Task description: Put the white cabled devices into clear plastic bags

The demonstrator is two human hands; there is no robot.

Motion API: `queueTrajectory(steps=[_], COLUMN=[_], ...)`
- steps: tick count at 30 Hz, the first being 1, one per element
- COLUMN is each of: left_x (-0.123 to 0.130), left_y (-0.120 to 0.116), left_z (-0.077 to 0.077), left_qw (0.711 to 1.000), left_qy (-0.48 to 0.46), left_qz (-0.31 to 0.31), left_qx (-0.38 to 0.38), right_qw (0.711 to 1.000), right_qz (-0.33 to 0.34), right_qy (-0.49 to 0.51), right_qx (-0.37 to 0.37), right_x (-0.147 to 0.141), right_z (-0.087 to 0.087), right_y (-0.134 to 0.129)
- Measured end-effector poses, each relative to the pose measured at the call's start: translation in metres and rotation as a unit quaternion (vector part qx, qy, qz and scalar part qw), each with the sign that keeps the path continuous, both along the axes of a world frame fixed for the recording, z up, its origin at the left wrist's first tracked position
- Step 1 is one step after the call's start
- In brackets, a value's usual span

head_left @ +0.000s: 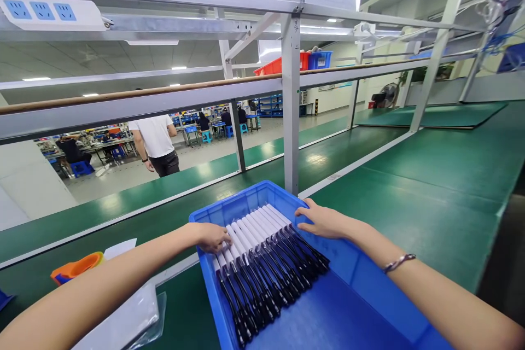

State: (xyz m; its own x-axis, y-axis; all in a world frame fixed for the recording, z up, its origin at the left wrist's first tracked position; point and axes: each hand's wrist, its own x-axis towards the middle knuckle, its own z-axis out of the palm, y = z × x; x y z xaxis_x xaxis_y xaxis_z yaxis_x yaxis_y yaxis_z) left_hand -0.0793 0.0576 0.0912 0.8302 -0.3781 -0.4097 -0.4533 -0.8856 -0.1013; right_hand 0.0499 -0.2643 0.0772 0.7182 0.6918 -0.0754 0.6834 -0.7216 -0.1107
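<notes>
green worktop (pixel 418 186); post (pixel 291 109) behind blue bin (pixel 328 314)

Well beyond the left fingers (pixel 223 237), a white-shirted person (pixel 156 142) shows their back! And there, far past the right fingers (pixel 305 212), a dark fan (pixel 386 97).
</notes>
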Motion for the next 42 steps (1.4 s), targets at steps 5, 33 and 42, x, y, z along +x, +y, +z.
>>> queueTrajectory(steps=[5, 33, 42], left_x=[-0.003, 0.061, 0.078], left_y=[-0.009, -0.055, -0.081], left_z=[-0.006, -0.038, -0.047], left_qw=[0.998, 0.992, 0.994], left_qy=[-0.008, -0.084, -0.103], left_qz=[-0.058, -0.087, -0.042], left_qx=[0.013, -0.046, -0.024], right_qw=[1.000, 0.999, 0.999], right_qz=[-0.002, -0.014, -0.017], right_qy=[0.000, 0.010, 0.007], right_qx=[-0.001, -0.034, -0.035], right_x=[-0.002, -0.009, -0.007], right_z=[0.003, 0.016, 0.014], right_y=[0.000, 0.001, 0.001])
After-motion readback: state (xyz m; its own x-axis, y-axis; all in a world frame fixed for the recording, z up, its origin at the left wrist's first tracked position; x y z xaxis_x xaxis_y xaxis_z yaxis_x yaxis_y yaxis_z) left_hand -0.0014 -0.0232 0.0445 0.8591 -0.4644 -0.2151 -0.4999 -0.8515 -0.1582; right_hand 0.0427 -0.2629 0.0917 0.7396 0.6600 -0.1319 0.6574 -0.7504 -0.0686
